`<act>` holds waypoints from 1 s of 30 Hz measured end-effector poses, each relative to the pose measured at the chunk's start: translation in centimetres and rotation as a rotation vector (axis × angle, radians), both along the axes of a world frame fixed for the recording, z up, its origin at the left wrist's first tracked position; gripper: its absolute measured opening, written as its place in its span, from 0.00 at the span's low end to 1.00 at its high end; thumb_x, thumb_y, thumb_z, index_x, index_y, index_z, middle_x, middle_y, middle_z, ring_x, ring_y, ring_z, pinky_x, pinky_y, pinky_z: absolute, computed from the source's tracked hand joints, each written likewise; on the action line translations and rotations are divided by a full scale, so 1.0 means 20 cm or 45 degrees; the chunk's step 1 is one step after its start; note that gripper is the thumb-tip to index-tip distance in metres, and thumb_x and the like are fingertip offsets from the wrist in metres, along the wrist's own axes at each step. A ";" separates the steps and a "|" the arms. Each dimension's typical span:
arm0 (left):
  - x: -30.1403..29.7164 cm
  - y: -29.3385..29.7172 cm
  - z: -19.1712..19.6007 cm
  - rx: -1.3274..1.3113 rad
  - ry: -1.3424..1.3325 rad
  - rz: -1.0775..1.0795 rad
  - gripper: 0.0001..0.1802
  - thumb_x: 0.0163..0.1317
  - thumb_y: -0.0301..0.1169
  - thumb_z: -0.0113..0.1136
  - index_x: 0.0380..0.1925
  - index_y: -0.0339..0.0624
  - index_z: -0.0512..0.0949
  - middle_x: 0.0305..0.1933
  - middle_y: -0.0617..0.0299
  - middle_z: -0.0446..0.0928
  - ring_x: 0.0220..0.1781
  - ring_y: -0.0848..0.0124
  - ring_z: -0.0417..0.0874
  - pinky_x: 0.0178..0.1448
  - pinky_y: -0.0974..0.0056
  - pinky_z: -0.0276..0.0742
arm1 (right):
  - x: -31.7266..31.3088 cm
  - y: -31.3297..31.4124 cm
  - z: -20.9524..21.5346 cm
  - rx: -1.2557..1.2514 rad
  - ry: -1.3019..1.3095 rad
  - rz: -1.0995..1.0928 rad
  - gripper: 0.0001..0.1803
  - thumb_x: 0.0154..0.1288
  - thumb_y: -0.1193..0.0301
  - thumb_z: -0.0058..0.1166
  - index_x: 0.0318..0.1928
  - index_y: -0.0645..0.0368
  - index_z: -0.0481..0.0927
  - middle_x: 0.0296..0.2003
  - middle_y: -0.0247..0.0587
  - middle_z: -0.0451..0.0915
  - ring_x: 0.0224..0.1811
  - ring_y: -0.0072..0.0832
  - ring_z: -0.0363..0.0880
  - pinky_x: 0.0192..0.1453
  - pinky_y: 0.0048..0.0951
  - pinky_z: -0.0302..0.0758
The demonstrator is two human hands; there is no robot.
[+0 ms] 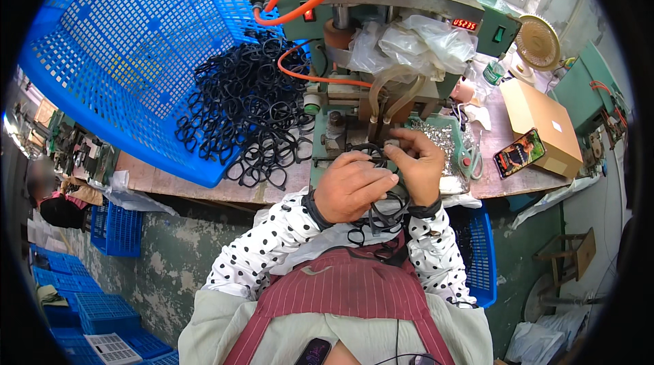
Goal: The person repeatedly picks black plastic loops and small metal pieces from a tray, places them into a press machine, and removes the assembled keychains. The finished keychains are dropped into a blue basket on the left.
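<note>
At the front of a green bench press (pixel 402 89), both my hands work close together. My left hand (pixel 351 191) is closed around black eyeglass frames; one frame (pixel 366 150) shows beyond its fingers at the press, and several more (pixel 387 214) hang below the palm. My right hand (pixel 417 164) is bent beside it, thumb and forefinger brought together just under the press's two clear tubes (pixel 396 101). Whatever is between those fingertips is too small to make out. Right of that hand lies a tray of small shiny metal parts (pixel 436 135).
A big blue basket (pixel 136 45) tips toward the press, a heap of black eyeglass frames (pixel 252 92) spilling onto the table. Scissors (pixel 471 161), a phone (pixel 520 154) and a cardboard box (pixel 541 127) lie right. Another blue basket (pixel 482 256) stands below the table's edge.
</note>
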State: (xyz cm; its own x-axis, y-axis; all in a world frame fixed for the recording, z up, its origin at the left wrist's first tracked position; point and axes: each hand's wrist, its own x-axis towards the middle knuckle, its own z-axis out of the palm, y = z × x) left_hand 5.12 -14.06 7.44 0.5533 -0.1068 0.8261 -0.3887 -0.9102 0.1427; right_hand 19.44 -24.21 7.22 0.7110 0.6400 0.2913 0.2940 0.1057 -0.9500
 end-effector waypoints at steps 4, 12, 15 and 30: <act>0.00 0.00 -0.05 0.077 0.014 -0.047 0.22 0.51 0.25 0.65 0.49 0.40 0.78 0.43 0.61 0.79 0.40 0.63 0.79 0.52 0.54 0.75 | -0.02 0.08 0.00 0.107 0.080 -0.011 0.25 0.49 0.79 0.66 0.49 0.62 0.74 0.31 0.36 0.83 0.27 0.13 0.73 0.27 0.17 0.63; -0.04 -0.05 0.02 0.105 -0.121 -0.154 0.19 0.50 0.25 0.62 0.46 0.38 0.80 0.43 0.59 0.81 0.39 0.61 0.81 0.53 0.55 0.73 | -0.05 0.13 0.01 0.227 0.169 -0.033 0.28 0.50 0.80 0.65 0.54 0.64 0.70 0.31 0.38 0.83 0.31 0.18 0.78 0.34 0.18 0.71; -0.01 0.00 0.01 0.119 0.124 -0.244 0.23 0.54 0.23 0.62 0.52 0.38 0.76 0.49 0.56 0.81 0.47 0.58 0.81 0.57 0.50 0.72 | 0.07 0.09 -0.04 0.209 0.085 -0.096 0.26 0.52 0.81 0.63 0.53 0.61 0.72 0.33 0.37 0.83 0.33 0.20 0.79 0.36 0.20 0.73; 0.05 0.05 -0.08 -0.019 0.173 -0.329 0.25 0.47 0.21 0.61 0.50 0.39 0.77 0.48 0.58 0.80 0.47 0.57 0.79 0.60 0.47 0.71 | 0.50 -0.16 -0.54 -0.601 -0.969 -0.763 0.07 0.51 0.65 0.67 0.29 0.51 0.85 0.45 0.30 0.82 0.54 0.38 0.72 0.57 0.48 0.63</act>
State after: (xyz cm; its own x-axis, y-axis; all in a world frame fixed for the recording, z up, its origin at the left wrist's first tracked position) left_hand 6.10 -13.13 5.76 0.6151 -0.2469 0.7488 -0.5837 -0.7811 0.2219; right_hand 29.38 -27.35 -3.56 0.6824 0.4116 0.6041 0.7071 -0.5813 -0.4027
